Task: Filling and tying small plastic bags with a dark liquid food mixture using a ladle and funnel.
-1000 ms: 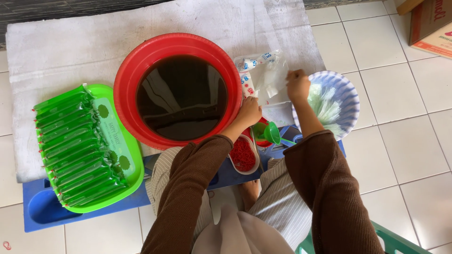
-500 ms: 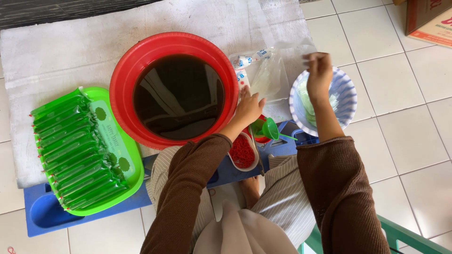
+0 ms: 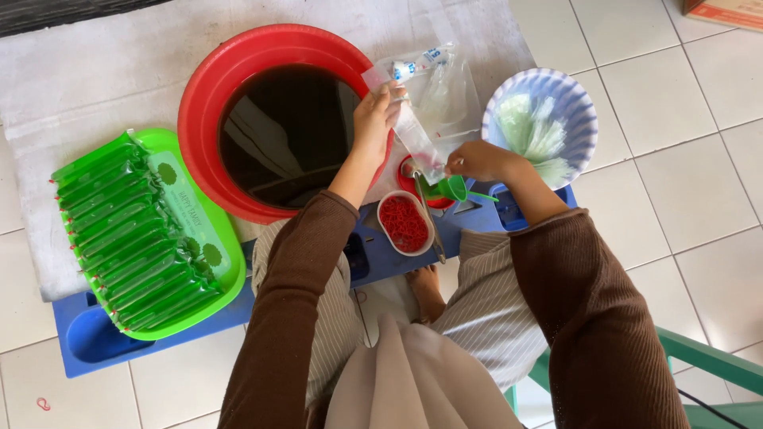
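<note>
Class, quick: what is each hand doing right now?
Left hand: closed, pinching the top of a narrow clear plastic bag.
Right hand: closed on the bag's lower end.

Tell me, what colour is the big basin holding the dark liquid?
Red: the basin has a bright red rim, clearest in the head view.

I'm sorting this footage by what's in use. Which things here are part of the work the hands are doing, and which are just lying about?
In use:
- left hand and right hand, both holding the long clear bag
- green funnel at the bag's lower end
- red basin of dark liquid

Lying about:
- green tray of filled packets
- blue-rimmed bowl
- dish of red bands
- cardboard box
</note>
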